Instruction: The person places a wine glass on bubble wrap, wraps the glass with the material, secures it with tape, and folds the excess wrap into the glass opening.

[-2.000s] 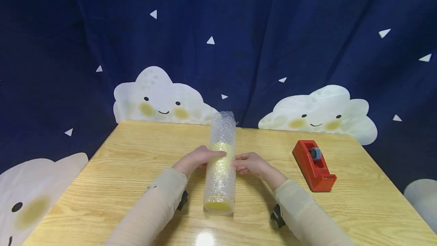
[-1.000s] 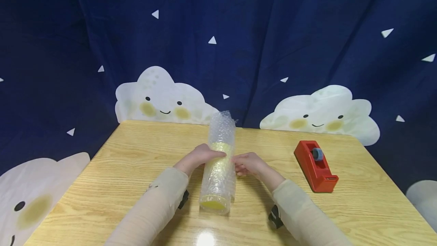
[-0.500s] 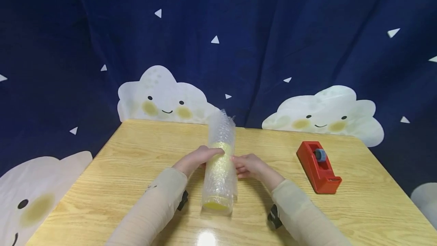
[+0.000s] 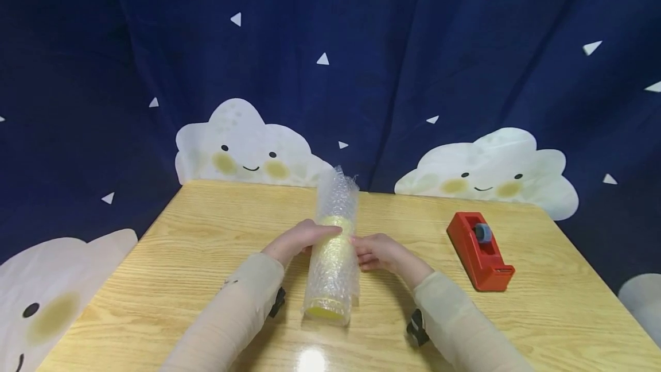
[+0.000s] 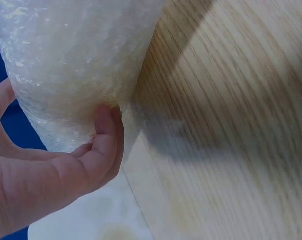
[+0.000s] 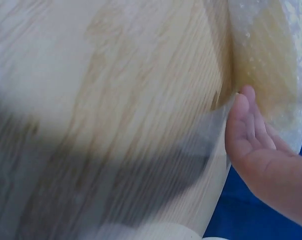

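A yellow cylinder (image 4: 326, 311) lies inside a roll of clear bubble wrap (image 4: 333, 274), lengthwise at mid-table in the head view. My left hand (image 4: 308, 235) grips the roll from its left side, thumb across the top. In the left wrist view its fingers (image 5: 108, 142) curl in under the wrap (image 5: 85, 50). On the other side my right hand (image 4: 381, 252) pinches the wrap's loose edge between thumb and fingers. The right wrist view shows its fingertips (image 6: 239, 105) at that edge, beside the yellow showing through the wrap (image 6: 268, 55).
A red tape dispenser (image 4: 480, 260) with a blue-grey roll (image 4: 483, 233) stands on the right part of the wooden table (image 4: 206, 234). Behind the table's far edge hangs a dark blue curtain (image 4: 289, 62) with clouds printed on it.
The roll has turned slightly, its near end shifting a little left, and a loose flap of bubble wrap now shows along its right side. Both hands stay about where they were.
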Demonstrator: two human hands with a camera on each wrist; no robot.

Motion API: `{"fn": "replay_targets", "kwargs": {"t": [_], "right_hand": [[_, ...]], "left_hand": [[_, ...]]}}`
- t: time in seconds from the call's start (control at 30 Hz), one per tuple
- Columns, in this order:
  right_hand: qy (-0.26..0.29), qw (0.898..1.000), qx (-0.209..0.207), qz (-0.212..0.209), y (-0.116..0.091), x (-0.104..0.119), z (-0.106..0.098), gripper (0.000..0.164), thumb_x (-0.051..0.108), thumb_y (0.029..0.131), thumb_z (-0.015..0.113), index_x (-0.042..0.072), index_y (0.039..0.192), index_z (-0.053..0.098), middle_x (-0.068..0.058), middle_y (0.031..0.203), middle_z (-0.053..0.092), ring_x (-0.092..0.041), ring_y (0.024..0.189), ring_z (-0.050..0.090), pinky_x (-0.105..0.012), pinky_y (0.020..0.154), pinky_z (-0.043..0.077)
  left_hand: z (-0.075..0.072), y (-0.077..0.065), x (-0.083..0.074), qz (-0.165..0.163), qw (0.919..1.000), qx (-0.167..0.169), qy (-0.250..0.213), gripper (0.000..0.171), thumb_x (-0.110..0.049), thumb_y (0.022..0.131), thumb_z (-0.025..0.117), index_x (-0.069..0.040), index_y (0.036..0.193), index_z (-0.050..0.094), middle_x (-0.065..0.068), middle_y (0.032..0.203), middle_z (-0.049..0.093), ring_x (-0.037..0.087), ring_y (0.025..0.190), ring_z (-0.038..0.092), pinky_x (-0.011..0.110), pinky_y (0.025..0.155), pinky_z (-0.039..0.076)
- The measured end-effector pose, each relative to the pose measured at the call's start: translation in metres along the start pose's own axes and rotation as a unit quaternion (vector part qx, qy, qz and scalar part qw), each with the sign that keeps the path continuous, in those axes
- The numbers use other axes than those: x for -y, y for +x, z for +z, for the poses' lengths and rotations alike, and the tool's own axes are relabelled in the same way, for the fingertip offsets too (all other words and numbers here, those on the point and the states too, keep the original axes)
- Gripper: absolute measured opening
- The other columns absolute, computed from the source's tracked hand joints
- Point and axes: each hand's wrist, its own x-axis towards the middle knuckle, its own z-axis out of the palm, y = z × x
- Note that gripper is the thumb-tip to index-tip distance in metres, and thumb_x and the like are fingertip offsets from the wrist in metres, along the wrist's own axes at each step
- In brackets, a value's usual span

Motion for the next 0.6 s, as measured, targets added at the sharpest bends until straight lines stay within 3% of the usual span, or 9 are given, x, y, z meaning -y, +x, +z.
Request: {"fn": "replay_targets", "kwargs": {"t": [0.2,0.3,0.4,0.5,0.6], "right_hand": [[-0.016,1.0,0.009,0.014,0.0,-0.001,0.002,0.05,0.037,0.096,0.047,-0.008,0.116,0.053,-0.007,0.091,0.065,-0.012,0.074,0.059,-0.029,0.074,0.055],[-0.024,1.0,-0.009,0.012,-0.002,0.002,0.002,0.05,0.036,0.095,0.05,-0.01,0.115,0.054,-0.005,0.085,0.067,-0.01,0.07,0.059,-0.027,0.07,0.054],[-0.027,0.999,-0.017,0.012,-0.003,0.003,0.002,0.048,0.036,0.094,0.051,-0.009,0.114,0.054,-0.001,0.078,0.066,-0.007,0.066,0.059,-0.024,0.066,0.053],[-0.02,1.0,-0.013,0.009,-0.004,0.001,0.0,0.049,0.035,0.094,0.052,-0.009,0.115,0.053,-0.002,0.081,0.068,-0.008,0.068,0.061,-0.024,0.066,0.053],[-0.007,1.0,0.0,0.006,-0.003,-0.002,-0.003,0.053,0.035,0.093,0.052,-0.009,0.122,0.049,-0.008,0.092,0.069,-0.009,0.073,0.063,-0.026,0.069,0.054]], "left_hand": [[0.003,0.004,0.001,0.002,0.9994,-0.001,-0.035,0.072,-0.043,0.081,0.061,0.01,0.126,0.043,0.013,0.11,0.056,0.017,0.084,0.058,0.029,0.076,0.052],[0.006,0.003,-0.001,0.004,0.9997,0.001,-0.023,0.077,-0.049,0.082,0.058,0.012,0.127,0.042,0.019,0.122,0.054,0.023,0.096,0.058,0.034,0.083,0.051],[0.011,0.002,-0.001,0.001,1.0,-0.004,-0.006,0.089,-0.056,0.082,0.055,0.014,0.134,0.035,0.027,0.137,0.042,0.032,0.117,0.05,0.042,0.097,0.044],[0.013,0.001,-0.002,0.003,0.9999,-0.012,0.002,0.092,-0.055,0.084,0.055,0.014,0.137,0.03,0.03,0.143,0.034,0.04,0.129,0.039,0.049,0.106,0.035],[0.012,0.002,-0.002,0.009,0.9998,-0.015,-0.004,0.087,-0.052,0.085,0.056,0.014,0.137,0.031,0.03,0.141,0.037,0.04,0.128,0.041,0.049,0.107,0.035]]}}
